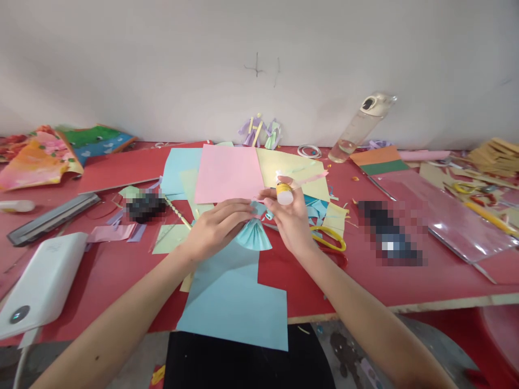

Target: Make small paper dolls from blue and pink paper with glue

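Note:
My left hand (221,226) is closed with its fingertips on the top of a pleated light-blue paper piece (253,236), which fans out below in folds. In my right hand (295,222) is a small white bottle (284,190) with a yellow label, tilted with its narrow tip pointing up and away. The thumb of that hand comes close to the gathered top of the paper; whether it touches is hard to make out. Under both hands lie a pink sheet (229,173) and a blue sheet (239,302) that hangs over the table's front edge.
Yellow-handled scissors (330,237) lie just right of my right hand. A clear water bottle (360,127) leans against the wall. At left are a white power bank (44,281) and a grey bar-shaped tool (52,219). Paper scraps (111,232) litter the red table (133,281).

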{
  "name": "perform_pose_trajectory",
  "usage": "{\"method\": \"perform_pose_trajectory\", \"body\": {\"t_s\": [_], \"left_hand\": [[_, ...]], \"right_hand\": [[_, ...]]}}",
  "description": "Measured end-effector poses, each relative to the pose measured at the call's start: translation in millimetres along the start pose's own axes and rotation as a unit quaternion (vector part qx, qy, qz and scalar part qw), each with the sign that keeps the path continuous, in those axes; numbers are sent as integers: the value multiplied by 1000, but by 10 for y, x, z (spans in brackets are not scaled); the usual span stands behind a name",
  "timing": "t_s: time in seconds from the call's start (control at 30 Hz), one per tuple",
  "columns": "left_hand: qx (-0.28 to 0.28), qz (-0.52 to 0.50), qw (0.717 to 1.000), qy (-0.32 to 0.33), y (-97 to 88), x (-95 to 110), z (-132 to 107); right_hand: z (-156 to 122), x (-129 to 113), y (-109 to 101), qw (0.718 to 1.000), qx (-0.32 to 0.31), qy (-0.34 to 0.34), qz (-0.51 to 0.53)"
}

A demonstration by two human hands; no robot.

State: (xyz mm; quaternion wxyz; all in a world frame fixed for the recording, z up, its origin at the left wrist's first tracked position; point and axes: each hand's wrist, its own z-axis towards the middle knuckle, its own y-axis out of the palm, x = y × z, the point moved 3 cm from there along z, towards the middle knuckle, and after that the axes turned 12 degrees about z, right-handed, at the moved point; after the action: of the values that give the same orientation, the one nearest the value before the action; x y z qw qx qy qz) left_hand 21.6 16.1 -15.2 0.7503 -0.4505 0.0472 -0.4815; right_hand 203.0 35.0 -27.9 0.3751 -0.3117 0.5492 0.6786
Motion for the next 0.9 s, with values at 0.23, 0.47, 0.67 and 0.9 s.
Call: {"method": "perform_pose_trajectory", "body": {"t_s": [0.23, 0.47, 0.67, 0.9], "left_hand": [[-20, -34, 998, 41, -58, -13, 18], [59, -176, 947, -263, -98, -107, 33], [43, -198, 931, -305, -17, -109, 32], [49, -205, 929, -304, -1, -77, 19]], "right_hand": [[62, 28, -87, 999, 15, -23, -34], [1, 27, -39, 994, -1, -73, -79], [-97, 58, 44, 993, -20, -63, -94], [-126, 79, 59, 992, -21, -82, -95]]}}
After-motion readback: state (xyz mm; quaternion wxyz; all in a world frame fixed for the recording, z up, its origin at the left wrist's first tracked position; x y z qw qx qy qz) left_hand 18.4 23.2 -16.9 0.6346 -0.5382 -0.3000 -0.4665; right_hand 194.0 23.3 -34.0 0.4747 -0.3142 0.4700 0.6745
